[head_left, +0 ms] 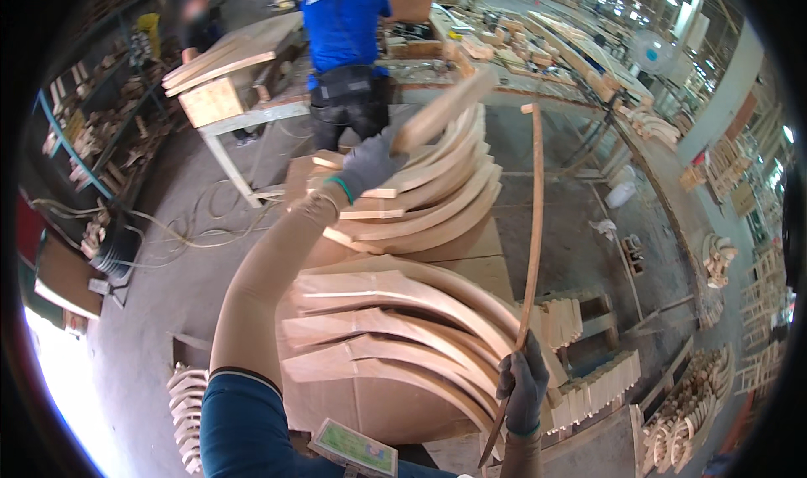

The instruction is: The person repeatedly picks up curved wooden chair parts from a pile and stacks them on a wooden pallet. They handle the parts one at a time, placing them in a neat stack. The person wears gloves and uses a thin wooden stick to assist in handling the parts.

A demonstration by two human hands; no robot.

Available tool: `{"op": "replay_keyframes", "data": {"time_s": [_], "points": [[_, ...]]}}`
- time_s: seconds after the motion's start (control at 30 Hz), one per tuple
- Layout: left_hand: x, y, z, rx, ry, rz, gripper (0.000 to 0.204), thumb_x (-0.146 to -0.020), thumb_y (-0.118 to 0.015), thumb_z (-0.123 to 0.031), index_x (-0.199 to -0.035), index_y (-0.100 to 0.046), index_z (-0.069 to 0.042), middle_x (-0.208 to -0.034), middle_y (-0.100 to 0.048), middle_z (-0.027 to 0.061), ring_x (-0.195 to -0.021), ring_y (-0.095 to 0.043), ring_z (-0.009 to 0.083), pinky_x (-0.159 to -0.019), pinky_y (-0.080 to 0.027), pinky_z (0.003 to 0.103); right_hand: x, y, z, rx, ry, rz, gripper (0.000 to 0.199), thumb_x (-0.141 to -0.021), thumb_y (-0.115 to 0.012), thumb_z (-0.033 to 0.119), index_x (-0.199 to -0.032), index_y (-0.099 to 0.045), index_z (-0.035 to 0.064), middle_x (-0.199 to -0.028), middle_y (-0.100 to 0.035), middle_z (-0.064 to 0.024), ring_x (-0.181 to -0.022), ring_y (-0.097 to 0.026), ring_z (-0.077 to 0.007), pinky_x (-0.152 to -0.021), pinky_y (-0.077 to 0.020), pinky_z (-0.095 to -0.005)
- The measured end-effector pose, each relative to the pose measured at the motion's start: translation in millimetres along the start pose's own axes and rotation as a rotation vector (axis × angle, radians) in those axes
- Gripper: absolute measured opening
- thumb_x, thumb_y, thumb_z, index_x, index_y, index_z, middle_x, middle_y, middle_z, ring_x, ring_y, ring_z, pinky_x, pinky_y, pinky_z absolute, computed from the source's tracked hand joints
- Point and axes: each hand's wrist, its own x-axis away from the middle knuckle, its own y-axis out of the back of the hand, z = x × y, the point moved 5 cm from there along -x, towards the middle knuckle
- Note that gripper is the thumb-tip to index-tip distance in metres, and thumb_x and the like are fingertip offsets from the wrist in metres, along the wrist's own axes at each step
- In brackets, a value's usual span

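Observation:
My left hand (pixel 370 165), in a grey glove, is reached out ahead and closed on one end of a curved wooden piece (pixel 450 108), slightly blurred. Below that piece lies the far stack of curved wooden parts (pixel 445 213). Lower right, my gloved right hand (pixel 523 384) is wrapped round a long, thin, slightly bent wooden strip (pixel 536 200), which stands nearly upright in the picture. Beside that hand is the near stack of curved wooden parts (pixel 378 322), layered on brown cardboard (pixel 387 406).
A person in a blue shirt (pixel 343 28) stands ahead at a workbench (pixel 235 116). Small wooden parts stand in rows on a pallet (pixel 597 394) at right. A hose (pixel 202 242) runs over the floor at left. Shelving (pixel 126 129) lines the far left.

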Motion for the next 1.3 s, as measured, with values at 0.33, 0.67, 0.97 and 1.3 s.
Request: {"op": "replay_keyframes", "data": {"time_s": [0.33, 0.67, 0.97, 1.3], "points": [[220, 296, 125, 1.468, 0.156, -0.324, 0.033, -0.092, -0.054, -0.034, -0.104, -0.058, -0.003, -0.081, -0.062, 0.0082, -0.071, -0.062, 0.0181, -0.076, -0.055, 0.038, 124, -118, 6, -0.077, 0.147, 0.385, 0.043, -0.096, -0.043, 0.010, -0.138, -0.042, 0.0061, -0.069, -0.048, 0.0017, -0.048, -0.038, -0.0003, -0.039, -0.0296, -0.0146], [556, 347, 280, 1.467, 0.607, -1.202, 0.059, -0.088, -0.052, -0.059, -0.100, -0.056, -0.002, -0.089, -0.059, 0.0117, -0.073, -0.059, 0.0246, -0.063, -0.052, 0.037, 315, -243, -19, -0.025, 0.207, 0.775, 0.045, -0.096, -0.045, 0.009, -0.140, -0.040, 0.0043, -0.071, -0.051, -0.0015, -0.045, -0.037, -0.0025, -0.038, -0.0301, -0.0160], [735, 412, 312, 0.908, 0.727, -1.504, 0.050, -0.089, -0.055, -0.050, -0.106, -0.043, -0.004, -0.081, -0.056, 0.0113, -0.064, -0.061, 0.0220, -0.055, -0.053, 0.034, 455, -347, -36, 0.079, 0.073, 1.198, 0.043, -0.096, -0.050, 0.014, -0.138, -0.043, 0.0061, -0.073, -0.053, -0.0005, -0.045, -0.036, -0.0009, -0.038, -0.0278, -0.0170], [827, 452, 301, 0.732, 0.634, -1.711, 0.043, -0.083, -0.072, -0.030, -0.102, -0.041, -0.006, -0.076, -0.053, 0.0091, -0.055, -0.058, 0.0212, -0.045, -0.051, 0.034, 542, -399, -58, 0.137, 0.118, 1.632, 0.045, -0.097, -0.048, 0.015, -0.141, -0.038, 0.0063, -0.072, -0.054, -0.0008, -0.041, -0.036, -0.0010, -0.033, -0.0295, -0.0176]]}}
